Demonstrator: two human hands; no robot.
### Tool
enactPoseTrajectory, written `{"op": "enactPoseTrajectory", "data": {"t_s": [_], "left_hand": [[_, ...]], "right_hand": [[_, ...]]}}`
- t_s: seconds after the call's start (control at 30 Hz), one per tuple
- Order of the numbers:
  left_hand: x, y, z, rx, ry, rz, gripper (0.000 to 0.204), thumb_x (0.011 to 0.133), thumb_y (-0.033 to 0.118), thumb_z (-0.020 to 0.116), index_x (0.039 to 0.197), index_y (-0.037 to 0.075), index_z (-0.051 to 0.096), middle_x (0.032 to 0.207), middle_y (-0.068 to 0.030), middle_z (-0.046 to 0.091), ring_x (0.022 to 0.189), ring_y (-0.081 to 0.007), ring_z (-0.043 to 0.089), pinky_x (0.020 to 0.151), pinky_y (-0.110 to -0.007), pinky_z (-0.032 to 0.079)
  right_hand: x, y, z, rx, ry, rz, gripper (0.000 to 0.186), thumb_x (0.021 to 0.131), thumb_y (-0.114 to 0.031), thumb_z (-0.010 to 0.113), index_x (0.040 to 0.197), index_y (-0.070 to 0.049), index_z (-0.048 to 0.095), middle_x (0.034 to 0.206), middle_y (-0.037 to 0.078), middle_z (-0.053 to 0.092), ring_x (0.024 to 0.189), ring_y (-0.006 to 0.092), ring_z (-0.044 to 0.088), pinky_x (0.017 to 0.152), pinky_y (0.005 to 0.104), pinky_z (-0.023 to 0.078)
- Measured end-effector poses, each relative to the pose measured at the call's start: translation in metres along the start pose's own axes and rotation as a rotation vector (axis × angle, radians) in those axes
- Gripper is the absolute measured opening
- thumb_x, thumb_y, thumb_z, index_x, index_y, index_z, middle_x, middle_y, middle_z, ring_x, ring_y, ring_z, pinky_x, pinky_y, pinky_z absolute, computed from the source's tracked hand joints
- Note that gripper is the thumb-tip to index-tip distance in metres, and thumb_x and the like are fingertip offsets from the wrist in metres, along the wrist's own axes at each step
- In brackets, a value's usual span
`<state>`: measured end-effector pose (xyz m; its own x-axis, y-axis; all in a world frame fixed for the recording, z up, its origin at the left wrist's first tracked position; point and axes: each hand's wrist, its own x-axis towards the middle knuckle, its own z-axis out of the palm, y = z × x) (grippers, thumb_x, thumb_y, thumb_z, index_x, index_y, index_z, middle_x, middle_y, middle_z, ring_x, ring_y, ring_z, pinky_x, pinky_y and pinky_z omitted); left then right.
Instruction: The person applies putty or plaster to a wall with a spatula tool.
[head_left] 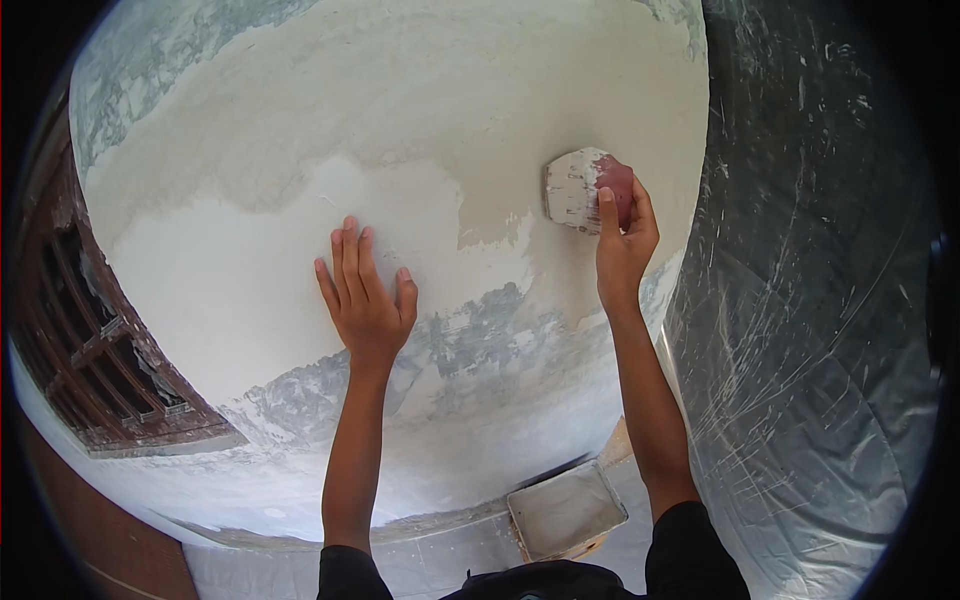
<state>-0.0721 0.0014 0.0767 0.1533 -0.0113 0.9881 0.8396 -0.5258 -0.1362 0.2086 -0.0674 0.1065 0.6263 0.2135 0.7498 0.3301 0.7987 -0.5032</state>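
Note:
A plastered wall (300,120) fills the middle of the head view, with beige, white and mottled grey patches. My left hand (365,305) rests on the white patch with its fingers spread, holding nothing. At the upper right, my right hand (625,240) grips a flat, irregular sanding pad or scraper (570,185), dark red on one side and smeared with white on the other. The pad lies against the beige area. The exact kind of pad is hard to make out.
A wooden barred window (85,330) is at the left. A grey plastic sheet (800,300), streaked with white, hangs along the right. Low at the foot of the wall sits a rectangular container (566,508) with grey-white material inside, on a pale floor covering (240,570).

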Motion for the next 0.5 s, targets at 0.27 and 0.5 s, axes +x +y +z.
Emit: {"op": "enactPoseTrajectory", "data": {"t_s": [0.27,0.5], "left_hand": [[0.000,-0.001,-0.002,0.009,-0.003,-0.008,0.061,0.089,0.019,0.057,0.145,0.000,0.042,0.154,-0.0180,0.042,0.146,-0.0345,0.037,0.120,-0.054,0.020],[0.002,-0.001,-0.002,0.030,0.007,-0.003,0.059,0.089,0.021,0.056,0.143,-0.001,0.045,0.153,-0.0173,0.045,0.145,-0.0328,0.039,0.120,-0.053,0.021]], "right_hand": [[-0.008,-0.001,0.000,-0.206,0.025,-0.023,0.043,0.097,-0.026,0.069,0.132,-0.003,0.061,0.102,0.006,0.052,0.099,0.0151,0.055,0.092,0.0293,0.045],[-0.016,0.004,0.003,-0.253,-0.039,-0.020,0.044,0.097,-0.025,0.069,0.133,-0.002,0.061,0.102,0.007,0.052,0.098,0.0161,0.055,0.093,0.0296,0.045]]}}
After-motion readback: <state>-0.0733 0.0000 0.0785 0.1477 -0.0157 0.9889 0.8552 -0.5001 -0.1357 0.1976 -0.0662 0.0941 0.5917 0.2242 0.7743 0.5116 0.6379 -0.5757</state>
